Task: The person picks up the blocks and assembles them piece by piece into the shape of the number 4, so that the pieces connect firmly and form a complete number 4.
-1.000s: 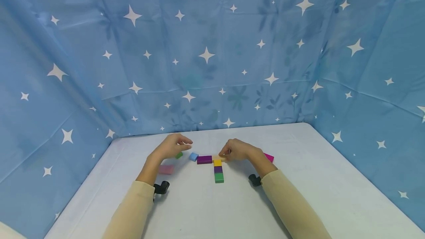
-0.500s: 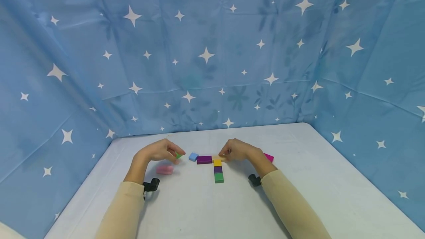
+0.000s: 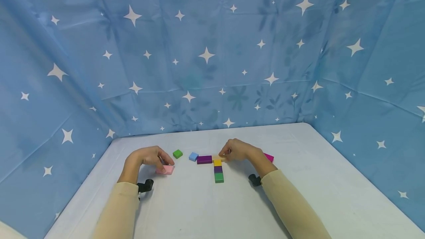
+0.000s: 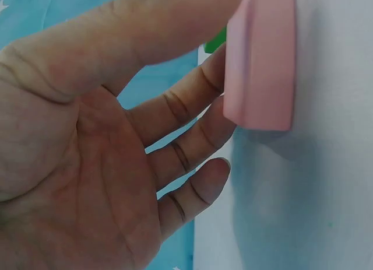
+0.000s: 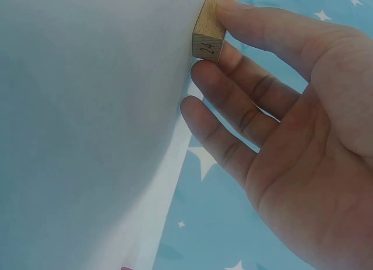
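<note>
Pinching the pink block (image 4: pixel 268 66), the left hand (image 3: pixel 150 155) is far left of the yellow block (image 3: pixel 217 163). Nearer it come the lime block (image 3: pixel 177 153), the blue block (image 3: pixel 193 156) and the long purple block (image 3: pixel 204 159). The small purple block (image 3: pixel 218 169) and green block (image 3: pixel 219 177) line up in front of it. Just behind the yellow block, the right hand (image 3: pixel 235 149) pinches the wood block (image 5: pixel 207 22). The hot pink block (image 3: pixel 269 157) is far right of it.

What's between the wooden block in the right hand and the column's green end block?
In the head view, a yellow block, then a small purple block, lie between the wooden block and the green block.
</note>
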Tool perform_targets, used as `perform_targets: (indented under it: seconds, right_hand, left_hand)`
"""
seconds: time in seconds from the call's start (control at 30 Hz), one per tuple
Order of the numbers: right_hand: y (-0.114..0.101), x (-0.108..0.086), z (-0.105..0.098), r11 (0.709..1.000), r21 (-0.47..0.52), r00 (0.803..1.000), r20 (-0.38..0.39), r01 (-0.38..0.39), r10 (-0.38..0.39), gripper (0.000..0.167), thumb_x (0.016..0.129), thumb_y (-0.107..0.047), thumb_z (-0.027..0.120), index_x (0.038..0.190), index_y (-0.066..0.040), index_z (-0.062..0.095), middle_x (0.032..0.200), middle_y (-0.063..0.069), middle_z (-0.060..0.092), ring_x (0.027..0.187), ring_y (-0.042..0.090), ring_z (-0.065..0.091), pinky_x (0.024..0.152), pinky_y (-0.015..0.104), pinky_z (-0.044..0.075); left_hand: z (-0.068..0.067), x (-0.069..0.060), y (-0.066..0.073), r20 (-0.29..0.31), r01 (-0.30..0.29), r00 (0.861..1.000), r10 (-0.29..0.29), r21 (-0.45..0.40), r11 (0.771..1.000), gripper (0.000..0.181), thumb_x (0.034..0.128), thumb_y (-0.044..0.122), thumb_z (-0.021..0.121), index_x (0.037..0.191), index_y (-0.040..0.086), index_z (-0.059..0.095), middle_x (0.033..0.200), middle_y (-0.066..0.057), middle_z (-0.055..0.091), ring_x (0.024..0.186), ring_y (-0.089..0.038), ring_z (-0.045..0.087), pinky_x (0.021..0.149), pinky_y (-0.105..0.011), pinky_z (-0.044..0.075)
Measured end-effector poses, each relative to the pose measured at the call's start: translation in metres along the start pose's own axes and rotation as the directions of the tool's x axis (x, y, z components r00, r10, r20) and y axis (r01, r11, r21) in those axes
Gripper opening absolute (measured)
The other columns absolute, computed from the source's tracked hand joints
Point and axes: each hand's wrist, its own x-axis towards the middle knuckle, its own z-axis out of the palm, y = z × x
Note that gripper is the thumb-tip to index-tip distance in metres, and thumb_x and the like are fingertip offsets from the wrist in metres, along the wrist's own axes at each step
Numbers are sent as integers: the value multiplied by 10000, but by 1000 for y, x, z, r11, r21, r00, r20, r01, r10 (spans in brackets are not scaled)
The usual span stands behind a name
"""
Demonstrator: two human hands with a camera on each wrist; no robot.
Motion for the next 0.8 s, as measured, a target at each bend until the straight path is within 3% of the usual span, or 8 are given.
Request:
perform_targets:
  seconds: [0.13,0.4,0.6,0.8]
  right_hand:
    - [1,0,1,1000,0,1000,0,9,-9,287,897,-97,810,1165,-199,816,1002,-86,734,900,138,585,764,282,522]
    - [1,1,0,1000,-1,1000,-6,22,-22,283,895,-102,813,1159,-204,818,1028,-95,749,897,130,595,760,278,529]
    - [0,0,0,1000,2,1000,-4,17,-17,282,897,-100,811,1163,-193,817,1017,-81,743,885,135,592,750,279,528]
    - [0,0,1,1000,6,1000,-2,7,-7,286,899,-95,808,1169,-187,814,993,-68,731,875,135,587,745,277,523]
  left_hand:
    - [2,1,-1,-3,20,1000,-20,-27,999,409,749,-7,868,1123,154,824,1144,-16,766,1029,-146,654,926,-352,549]
    - [4,2,-1,-9,6,1000,-6,-36,999,406,749,-33,856,1119,130,824,1103,-33,763,970,-159,625,795,-292,532]
    - [4,2,2,-53,36,998,-36,-3,999,400,762,-33,832,1118,150,822,1000,-27,728,886,-170,592,743,-327,514]
    - [9,7,6,-115,37,993,-32,47,998,402,792,9,836,1161,167,811,1010,-28,706,900,-183,583,754,-321,505]
